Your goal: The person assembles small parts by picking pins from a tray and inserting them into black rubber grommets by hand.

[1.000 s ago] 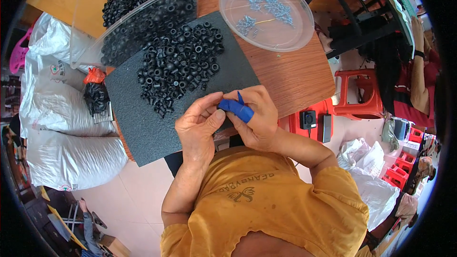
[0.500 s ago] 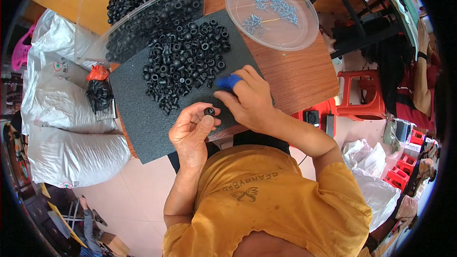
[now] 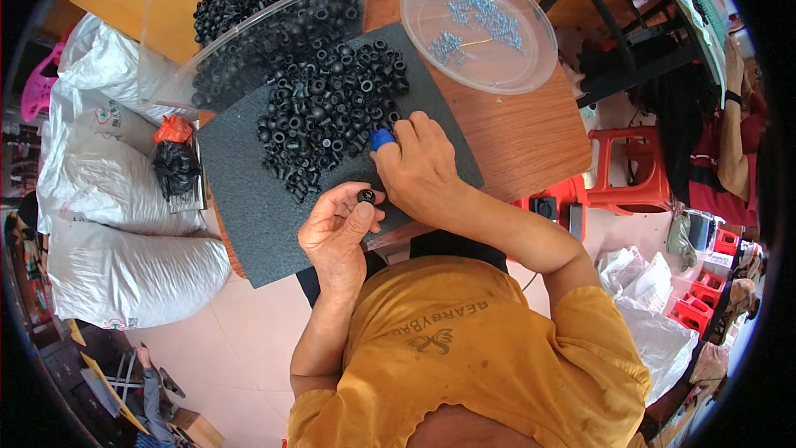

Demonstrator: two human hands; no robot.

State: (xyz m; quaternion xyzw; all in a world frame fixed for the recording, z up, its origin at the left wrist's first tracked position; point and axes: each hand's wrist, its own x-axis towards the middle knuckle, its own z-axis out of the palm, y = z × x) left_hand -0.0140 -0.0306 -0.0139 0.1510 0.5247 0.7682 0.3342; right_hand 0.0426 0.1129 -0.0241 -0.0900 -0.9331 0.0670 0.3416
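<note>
My left hand point(image 3: 336, 228) pinches a small black cap-like part point(image 3: 366, 196) between thumb and fingers, its open end turned up. Close by on the right, my right hand point(image 3: 417, 162) is curled downward at the near right edge of a pile of similar black parts point(image 3: 332, 108). A blue covering point(image 3: 382, 138) wraps one of its fingers. Those fingertips are hidden, so whether they hold a part does not show. Under the pile lies a dark grey mat point(image 3: 257, 228).
Behind the pile a clear plastic bin point(image 3: 274, 12) holds many more black parts. A round clear lid point(image 3: 531, 66) with small bluish metal pieces rests on the wooden table point(image 3: 531, 137). White sacks point(image 3: 137, 270) stand at left, a red stool point(image 3: 626, 191) at right.
My right hand has moved left to the pile's edge, its fingers now more curled. My left hand still holds the black part. The view has shifted slightly.
</note>
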